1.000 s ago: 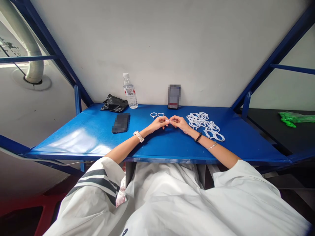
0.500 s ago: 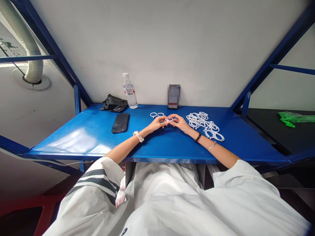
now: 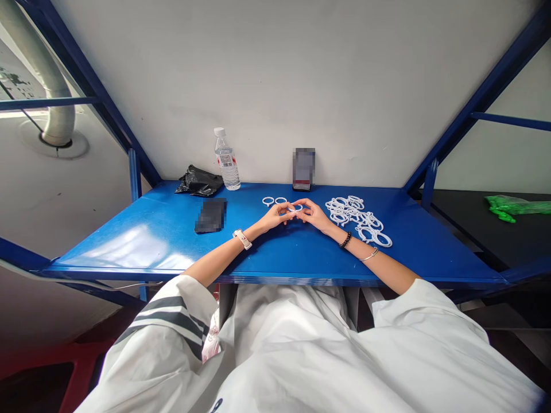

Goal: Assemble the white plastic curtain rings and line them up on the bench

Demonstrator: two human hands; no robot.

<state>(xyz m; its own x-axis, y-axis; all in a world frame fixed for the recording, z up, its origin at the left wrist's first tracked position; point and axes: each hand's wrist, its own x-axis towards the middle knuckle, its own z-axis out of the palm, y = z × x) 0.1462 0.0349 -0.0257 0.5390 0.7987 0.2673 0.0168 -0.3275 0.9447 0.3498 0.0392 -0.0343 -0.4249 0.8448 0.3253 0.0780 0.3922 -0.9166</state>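
Thin round white plastic-looking ring (image 3: 296, 210) held between hands, above blue metal-looking table (image 3: 258, 258), beside 2 similar white rings (image 3: 268, 205); loose heap of white rings (image 3: 353, 215) lies farther right. Left hand (image 3: 279, 215): pinched on left edge. Right hand (image 3: 314, 215): fingers curled, gripping right edge. Probably light, fairly stiff, slick; thin rim might snap. Best hold: opposite edges, fingertips.

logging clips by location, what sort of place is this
Probably a workshop or factory workstation: a blue table with a sturdy blue frame, and a pile of white rings on it.
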